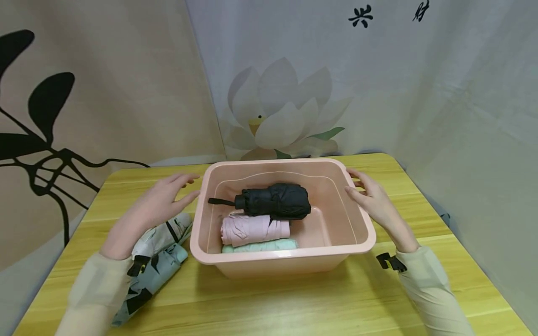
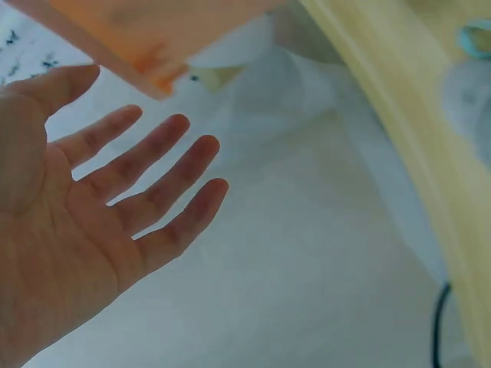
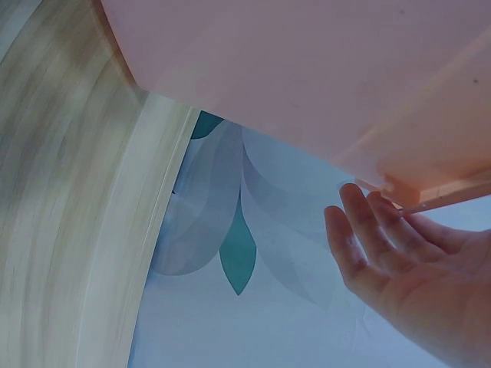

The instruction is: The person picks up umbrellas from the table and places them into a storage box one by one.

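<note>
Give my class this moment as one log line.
left-hand grip: beside pink bin | right-hand grip: at its right rim | inside: black umbrella, pink roll, mint roll | on table: white roll, blue roll

- Head view: farthest back, above and behind the left hand (image 1: 161, 198) and right hand (image 1: 374, 198), facing forward and down.
- Wrist views: close behind each hand, facing past it, inverted.
- All three views share the bin (image 1: 279, 268) between the hands.

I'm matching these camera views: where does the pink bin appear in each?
Head: pink bin, just below centre.
Left wrist: pink bin, top edge, left of centre.
Right wrist: pink bin, across the top to the right edge.
Shared landmark: wooden table, in all three.
</note>
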Motion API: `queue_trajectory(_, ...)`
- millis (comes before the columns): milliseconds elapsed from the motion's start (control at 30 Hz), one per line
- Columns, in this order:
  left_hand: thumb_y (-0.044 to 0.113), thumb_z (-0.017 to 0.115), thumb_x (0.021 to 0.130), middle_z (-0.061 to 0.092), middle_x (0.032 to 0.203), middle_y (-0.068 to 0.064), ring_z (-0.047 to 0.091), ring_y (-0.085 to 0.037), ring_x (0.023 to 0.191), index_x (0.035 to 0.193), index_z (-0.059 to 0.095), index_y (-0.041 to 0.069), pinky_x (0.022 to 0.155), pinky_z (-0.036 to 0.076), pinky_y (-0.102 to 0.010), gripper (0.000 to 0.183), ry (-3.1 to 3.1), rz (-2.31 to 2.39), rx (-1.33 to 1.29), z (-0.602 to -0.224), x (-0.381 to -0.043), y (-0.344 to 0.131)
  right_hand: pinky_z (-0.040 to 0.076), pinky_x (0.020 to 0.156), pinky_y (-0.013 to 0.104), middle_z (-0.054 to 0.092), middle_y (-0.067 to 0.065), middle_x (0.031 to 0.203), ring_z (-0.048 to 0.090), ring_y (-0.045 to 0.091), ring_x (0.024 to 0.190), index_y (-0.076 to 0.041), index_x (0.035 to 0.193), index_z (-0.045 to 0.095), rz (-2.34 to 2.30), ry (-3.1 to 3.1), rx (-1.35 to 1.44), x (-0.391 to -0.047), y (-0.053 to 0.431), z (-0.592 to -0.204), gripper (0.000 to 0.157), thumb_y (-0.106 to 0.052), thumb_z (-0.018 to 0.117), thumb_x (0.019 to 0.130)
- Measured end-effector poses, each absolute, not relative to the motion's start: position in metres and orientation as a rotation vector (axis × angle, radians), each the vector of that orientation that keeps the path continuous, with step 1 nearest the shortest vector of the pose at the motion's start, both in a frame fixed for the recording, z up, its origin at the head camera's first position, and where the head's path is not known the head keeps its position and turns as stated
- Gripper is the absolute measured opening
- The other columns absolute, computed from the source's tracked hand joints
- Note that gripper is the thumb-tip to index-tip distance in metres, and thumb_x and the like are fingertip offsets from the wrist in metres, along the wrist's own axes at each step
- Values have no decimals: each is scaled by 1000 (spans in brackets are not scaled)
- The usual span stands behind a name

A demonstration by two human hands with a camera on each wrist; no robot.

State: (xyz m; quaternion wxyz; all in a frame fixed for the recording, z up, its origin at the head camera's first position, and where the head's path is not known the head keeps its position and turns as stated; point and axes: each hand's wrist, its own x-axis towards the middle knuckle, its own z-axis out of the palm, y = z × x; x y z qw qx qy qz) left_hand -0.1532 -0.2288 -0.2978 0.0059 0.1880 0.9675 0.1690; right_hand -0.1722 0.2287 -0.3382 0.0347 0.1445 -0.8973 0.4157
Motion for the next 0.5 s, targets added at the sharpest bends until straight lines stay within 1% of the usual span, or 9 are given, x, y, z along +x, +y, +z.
queue_trajectory(67, 36, 49, 93, 48, 132, -21, 51, -39, 114, 133, 42, 5, 88, 44, -55, 51, 3040, 517, 562, -306, -150, -239, 45, 75, 11, 47, 21, 132, 51, 35, 114, -5, 140, 34, 1283, -2760, 441, -172, 229, -338, 52, -22, 50, 94)
queue_trajectory(167, 36, 52, 91, 50, 128, -25, 54, -41, 109, 134, 41, 5, 83, 45, -55, 54, 3030, 468, 521, -319, -147, -253, 44, 74, 10, 47, 22, 131, 52, 36, 113, -4, 139, 35, 1286, -2753, 446, -172, 229, -338, 52, -22, 50, 93)
queue_trajectory(267, 41, 53, 90, 47, 128, -29, 52, -46, 109, 137, 36, 5, 82, 44, -57, 62, 2950, 436, 439, -332, -145, -264, 47, 76, 15, 47, 21, 131, 52, 35, 113, -4, 140, 34, 1277, -2760, 447, -172, 229, -337, 52, -22, 49, 94)
queue_trajectory(400, 49, 55, 86, 37, 131, -37, 43, -53, 113, 140, 29, 2, 82, 42, -61, 76, 2803, 383, 321, -346, -144, -277, 50, 79, 25, 47, 20, 132, 52, 34, 113, -5, 140, 33, 1281, -2772, 452, -172, 228, -337, 52, -21, 49, 94)
queue_trajectory(500, 50, 59, 83, 31, 132, -42, 38, -57, 115, 140, 28, -1, 83, 40, -63, 82, 2718, 337, 274, -356, -143, -285, 50, 80, 26, 47, 19, 132, 52, 33, 113, -6, 141, 33, 1294, -2774, 452, -172, 228, -337, 52, -21, 49, 94)
